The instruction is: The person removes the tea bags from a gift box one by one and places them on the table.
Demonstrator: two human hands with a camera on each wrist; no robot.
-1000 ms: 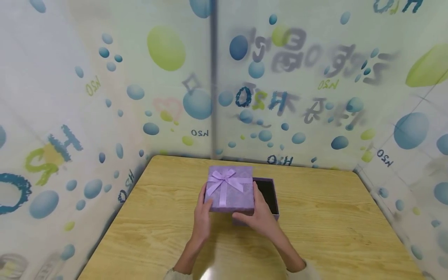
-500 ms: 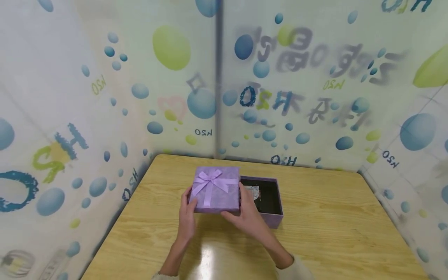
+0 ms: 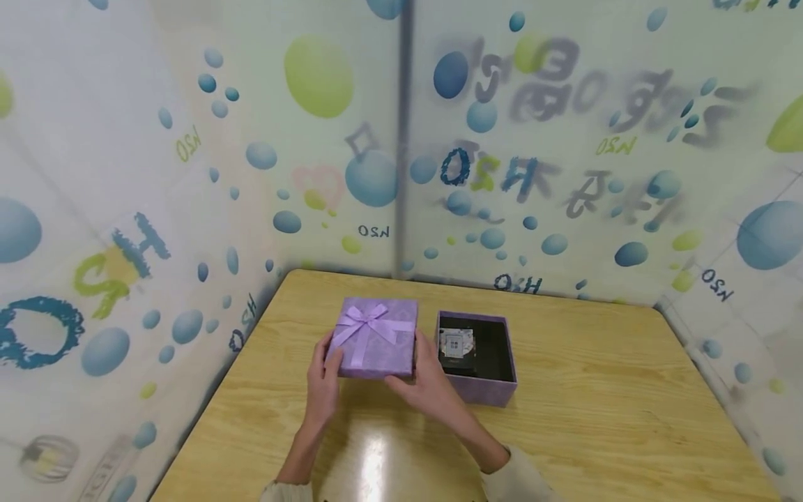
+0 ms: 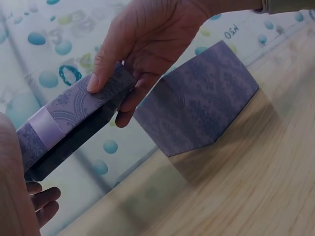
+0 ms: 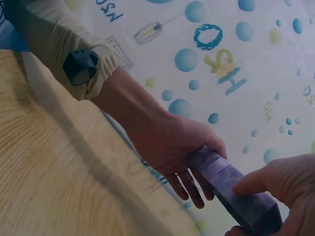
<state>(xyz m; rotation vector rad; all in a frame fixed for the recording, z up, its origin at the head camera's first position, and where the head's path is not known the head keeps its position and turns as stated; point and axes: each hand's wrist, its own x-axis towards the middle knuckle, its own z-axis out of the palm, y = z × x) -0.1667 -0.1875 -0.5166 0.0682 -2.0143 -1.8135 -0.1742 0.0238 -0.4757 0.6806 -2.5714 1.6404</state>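
Note:
A purple box lid [image 3: 379, 341] with a lilac ribbon bow is held up above the table by both hands. At its left edge my left hand [image 3: 323, 387] grips it, thumb on the near corner. My right hand [image 3: 433, 383] pinches the right edge, its thumb along the front side. The left wrist view shows the lid's patterned rim [image 4: 74, 108] and dark hollow underside. Just right of the lid stands the purple box base [image 3: 483, 390], open at the top with a black inside. In its left part lies a small dark packet [image 3: 456, 348] with a pale printed label.
The wooden table [image 3: 583, 418] carries the box base and ends at a wall behind. Walls printed with blue and green bubbles [image 3: 370, 178] close in the back, left and right sides.
Both hands have carried the lid leftward, off the box base. The base's inside and the small packet have come into sight. The head view has shifted slightly.

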